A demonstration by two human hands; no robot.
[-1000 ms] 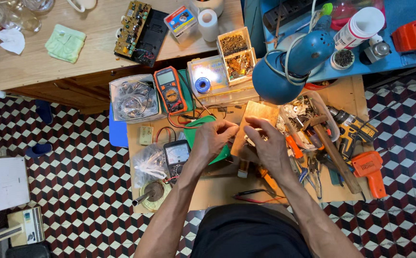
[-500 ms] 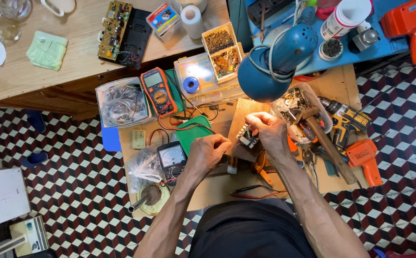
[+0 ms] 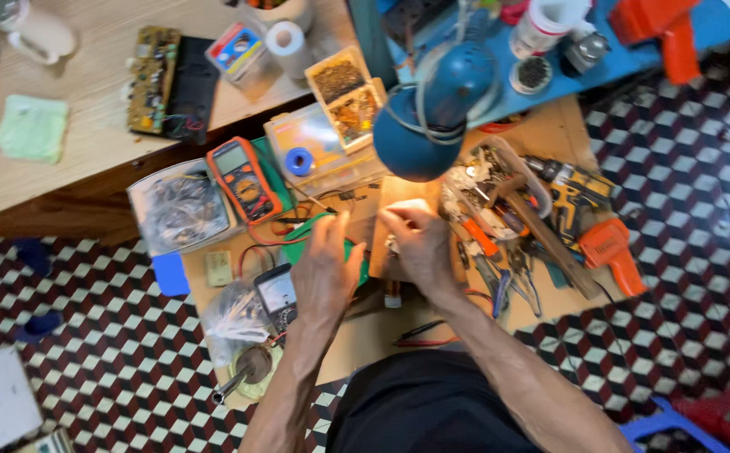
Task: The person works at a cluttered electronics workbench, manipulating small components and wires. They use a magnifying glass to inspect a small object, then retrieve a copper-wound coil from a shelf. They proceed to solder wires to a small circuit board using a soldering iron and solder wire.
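My left hand (image 3: 327,267) lies flat, fingers stretched out, on a green board (image 3: 355,262) on the low wooden work board (image 3: 356,344). My right hand (image 3: 419,247) is just to its right, its fingertips pinched on a small pale part over a lit wooden block (image 3: 398,195). The part itself is too small to make out. A blue desk lamp (image 3: 428,117) hangs right above the block and shines on it. A black meter with a screen (image 3: 277,294) lies left of my left wrist.
An orange multimeter (image 3: 243,178), a clear tub of wires (image 3: 180,210) and a plastic bag (image 3: 231,317) lie to the left. A tray of hand tools (image 3: 499,189), a yellow drill (image 3: 574,189) and an orange tool (image 3: 612,252) crowd the right. The floor (image 3: 88,335) is checkered tile.
My left hand has slid forward onto the green board. My right hand has come down from near the lamp to the wooden block.
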